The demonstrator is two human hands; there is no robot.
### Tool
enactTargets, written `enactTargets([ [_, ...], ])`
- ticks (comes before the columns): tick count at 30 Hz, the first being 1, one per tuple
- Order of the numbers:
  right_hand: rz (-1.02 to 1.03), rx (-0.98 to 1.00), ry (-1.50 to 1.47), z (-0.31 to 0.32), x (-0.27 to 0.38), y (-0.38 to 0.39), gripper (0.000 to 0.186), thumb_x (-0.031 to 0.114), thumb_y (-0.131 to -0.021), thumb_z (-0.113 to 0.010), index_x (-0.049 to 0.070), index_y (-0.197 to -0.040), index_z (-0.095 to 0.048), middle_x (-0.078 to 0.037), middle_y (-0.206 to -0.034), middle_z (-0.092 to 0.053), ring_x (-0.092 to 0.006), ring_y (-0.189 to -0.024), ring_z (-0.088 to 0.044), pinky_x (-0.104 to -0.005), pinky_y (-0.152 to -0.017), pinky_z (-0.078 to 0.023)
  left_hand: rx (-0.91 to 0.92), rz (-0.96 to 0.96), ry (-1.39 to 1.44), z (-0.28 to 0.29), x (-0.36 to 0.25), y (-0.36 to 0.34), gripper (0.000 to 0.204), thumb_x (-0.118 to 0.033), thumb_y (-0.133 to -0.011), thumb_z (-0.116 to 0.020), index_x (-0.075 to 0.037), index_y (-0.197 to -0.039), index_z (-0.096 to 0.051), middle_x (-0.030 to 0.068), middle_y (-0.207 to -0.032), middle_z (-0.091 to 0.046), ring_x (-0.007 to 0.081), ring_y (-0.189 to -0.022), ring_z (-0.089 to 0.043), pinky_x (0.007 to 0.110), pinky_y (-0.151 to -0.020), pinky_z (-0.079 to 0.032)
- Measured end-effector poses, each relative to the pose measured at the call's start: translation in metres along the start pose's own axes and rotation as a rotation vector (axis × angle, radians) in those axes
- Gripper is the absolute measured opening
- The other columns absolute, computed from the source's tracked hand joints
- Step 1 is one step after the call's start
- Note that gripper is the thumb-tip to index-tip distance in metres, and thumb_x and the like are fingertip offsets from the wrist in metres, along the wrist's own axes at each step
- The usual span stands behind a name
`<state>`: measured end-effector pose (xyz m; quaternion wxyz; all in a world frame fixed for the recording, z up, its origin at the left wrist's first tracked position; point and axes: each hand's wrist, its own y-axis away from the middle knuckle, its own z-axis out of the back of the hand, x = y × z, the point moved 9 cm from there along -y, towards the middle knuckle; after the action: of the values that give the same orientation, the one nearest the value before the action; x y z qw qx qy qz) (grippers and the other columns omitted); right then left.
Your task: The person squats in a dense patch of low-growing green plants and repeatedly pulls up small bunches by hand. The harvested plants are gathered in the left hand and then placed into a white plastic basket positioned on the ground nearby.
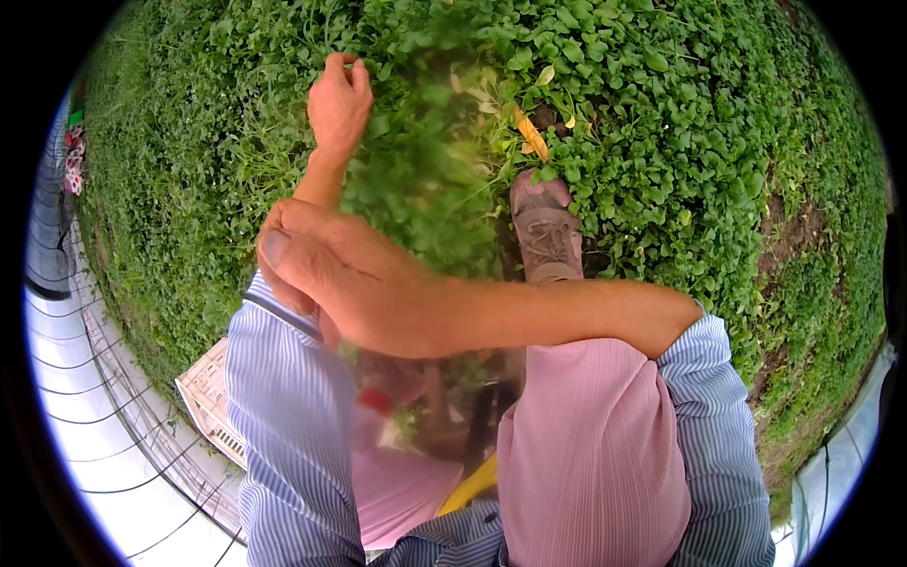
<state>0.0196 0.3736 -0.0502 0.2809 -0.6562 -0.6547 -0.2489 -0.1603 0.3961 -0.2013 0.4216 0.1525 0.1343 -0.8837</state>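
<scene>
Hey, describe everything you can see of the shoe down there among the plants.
The shoe is a dusty brownish-pink lace-up, with pinker patches at the toe and laces of similar colour crossing its top. It looks like fabric, though that is hard to confirm. It points away from the wearer, set among low green plants, with a small green leaf overlapping its toe. A yellow-orange leaf lies just beyond. The right forearm hides its back part, and the sole cannot be seen.
</scene>
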Motion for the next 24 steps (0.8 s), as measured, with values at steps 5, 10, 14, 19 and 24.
enactTargets([
  [5,-0.241,0.025,0.05,0.003,-0.016,-0.019,0.036,0.033,-0.102,-0.04,0.0,-0.091,-0.048,-0.009,-0.072,-0.061,-0.0168,-0.065,-0.061,-0.0366,-0.06,-0.048,0.254,-0.794,-0.253,-0.087,-0.087,0.079,0.024,-0.011,-0.083,-0.06,-0.008,-0.106,-0.057,0.0068,-0.084,-0.058,0.0254,-0.082,-0.059,0.038,-0.068,-0.051],
  [10,0.02,0.195,0.374,-0.045,0.0,0.007,0.033,0.027,-0.098,-0.047,-0.002,-0.083,-0.051,-0.017,-0.063,-0.059,-0.0319,-0.057,-0.062,-0.0432,-0.057,-0.047,0.379,-0.869,-0.225,-0.106,-0.096,0.116,0.028,-0.007,-0.082,-0.057,-0.008,-0.11,-0.056,0.0075,-0.089,-0.054,0.0264,-0.082,-0.059,0.038,-0.067,-0.051],
  [14,0.17,0.292,0.444,-0.055,0.013,0.03,0.03,0.023,-0.094,-0.051,-0.002,-0.077,-0.052,-0.02,-0.057,-0.055,-0.0401,-0.05,-0.057,-0.0465,-0.055,-0.046,0.182,-0.33,0.08,-0.075,-0.044,0.05,0.023,-0.012,-0.093,-0.054,-0.004,-0.114,-0.053,0.0138,-0.093,-0.061,0.0314,-0.071,-0.063,0.042,-0.065,-0.052],
  [19,-0.345,0.267,-0.045,-0.006,-0.047,0.036,0.031,0.028,-0.099,-0.051,0.001,-0.085,-0.055,-0.01,-0.064,-0.059,-0.0197,-0.053,-0.058,-0.0369,-0.052,-0.049,-0.073,0.987,2.023,-0.08,0.071,-0.033,0.028,-0.019,-0.104,-0.032,0.005,-0.1,-0.045,0.018,-0.086,-0.057,0.0218,-0.064,-0.053,0.032,-0.053,-0.049],
  [24,-0.511,0.052,0.279,0.083,-0.073,0.037,0.028,0.027,-0.098,-0.053,0.0,-0.092,-0.058,-0.009,-0.068,-0.06,-0.014,-0.067,-0.06,-0.0329,-0.058,-0.049,-0.257,0.952,2.167,-0.064,0.095,-0.031,0.032,-0.021,-0.103,-0.032,0.006,-0.1,-0.048,0.0173,-0.083,-0.059,0.025,-0.066,-0.061,0.032,-0.057,-0.058],
])
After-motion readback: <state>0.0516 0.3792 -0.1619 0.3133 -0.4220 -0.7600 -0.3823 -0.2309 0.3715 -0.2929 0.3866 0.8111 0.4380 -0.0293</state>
